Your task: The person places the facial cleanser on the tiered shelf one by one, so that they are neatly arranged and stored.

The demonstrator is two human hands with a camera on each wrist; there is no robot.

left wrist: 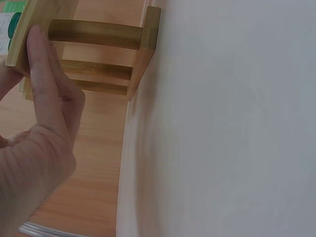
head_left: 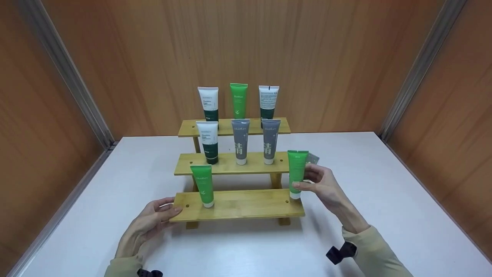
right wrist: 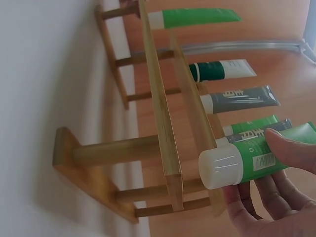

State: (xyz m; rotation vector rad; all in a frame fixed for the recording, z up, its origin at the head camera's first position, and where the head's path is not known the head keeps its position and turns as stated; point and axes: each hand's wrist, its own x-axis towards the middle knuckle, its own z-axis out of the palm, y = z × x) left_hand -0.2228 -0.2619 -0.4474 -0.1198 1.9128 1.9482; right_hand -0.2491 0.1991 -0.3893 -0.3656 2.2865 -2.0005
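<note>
A three-tier wooden display stand (head_left: 240, 207) carries upright squeeze tubes. My left hand (head_left: 150, 221) grips the left end of its lowest shelf; in the left wrist view, fingers (left wrist: 44, 89) lie along the board's underside. Between thumb and fingers, my right hand (head_left: 326, 188) pinches a green tube (head_left: 297, 169), white cap down, at the right end of that shelf. In the right wrist view the tube's white cap (right wrist: 219, 168) points toward the shelf, seemingly apart from it. Another green tube (head_left: 203, 184) stands near the lowest shelf's left end.
The middle shelf bears a white-and-dark-green tube (head_left: 207, 134) and two grey tubes (head_left: 241, 138). On the top shelf a green tube (head_left: 239, 100) stands between two white-and-dark-green tubes (head_left: 268, 98). A small grey object (head_left: 313, 158) shows behind my right hand. Wood-grain panels (head_left: 307, 57) enclose the white table (head_left: 346, 154).
</note>
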